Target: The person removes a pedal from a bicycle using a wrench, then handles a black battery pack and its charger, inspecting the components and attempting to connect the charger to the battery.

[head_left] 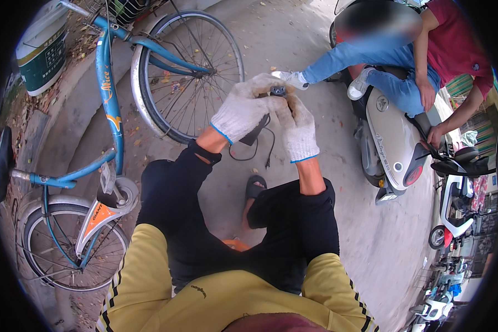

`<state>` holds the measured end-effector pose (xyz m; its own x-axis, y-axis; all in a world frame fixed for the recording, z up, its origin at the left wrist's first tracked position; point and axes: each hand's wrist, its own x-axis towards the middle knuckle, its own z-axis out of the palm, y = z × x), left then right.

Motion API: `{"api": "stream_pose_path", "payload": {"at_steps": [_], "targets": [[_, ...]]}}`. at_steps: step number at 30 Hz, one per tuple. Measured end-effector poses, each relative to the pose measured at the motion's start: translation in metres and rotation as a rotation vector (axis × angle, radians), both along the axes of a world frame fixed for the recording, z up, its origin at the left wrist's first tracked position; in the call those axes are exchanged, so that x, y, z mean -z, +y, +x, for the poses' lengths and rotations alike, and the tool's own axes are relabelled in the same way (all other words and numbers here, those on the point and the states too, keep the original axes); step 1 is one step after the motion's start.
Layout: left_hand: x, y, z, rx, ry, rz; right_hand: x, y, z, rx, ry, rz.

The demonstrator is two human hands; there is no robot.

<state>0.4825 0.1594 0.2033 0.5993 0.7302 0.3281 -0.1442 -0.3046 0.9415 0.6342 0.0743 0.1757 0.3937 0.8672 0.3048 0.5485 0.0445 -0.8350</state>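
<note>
My left hand (241,112) and my right hand (300,123), both in white knitted work gloves with blue cuffs, meet in front of me. Their fingers are closed around a small dark grey connector-like piece (278,91); its exact kind is too small to make out. Behind my hands, partly covered by the left glove, is a black box (255,130). A thin black cable with a plug (268,161) loops near it on the ground. Whether the cable joins the piece I hold is hidden.
A blue bicycle (106,83) stands on my left, beside a white-and-green bucket (41,55). Ahead to the right, a person (459,41) in a red shirt and jeans sits on a beige scooter (390,138). More scooters (440,299) are parked at the far right.
</note>
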Motion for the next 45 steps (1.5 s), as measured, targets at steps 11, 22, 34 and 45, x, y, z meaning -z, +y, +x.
{"api": "stream_pose_path", "payload": {"at_steps": [11,22,34,45], "targets": [[-0.003,-0.001,-0.005,0.007,-0.073,-0.057,-0.004,-0.001,-0.01,-0.032,0.031,0.067],[0.011,0.014,-0.01,0.06,-0.157,-0.558,-0.009,0.001,-0.016,-0.217,0.484,-0.05],[0.02,0.019,-0.01,0.161,-0.179,-0.62,-0.01,-0.002,-0.018,-0.296,0.75,-0.092],[0.056,0.06,-0.015,0.204,-0.236,-0.619,-0.014,0.001,-0.037,-0.178,0.519,0.044]]}}
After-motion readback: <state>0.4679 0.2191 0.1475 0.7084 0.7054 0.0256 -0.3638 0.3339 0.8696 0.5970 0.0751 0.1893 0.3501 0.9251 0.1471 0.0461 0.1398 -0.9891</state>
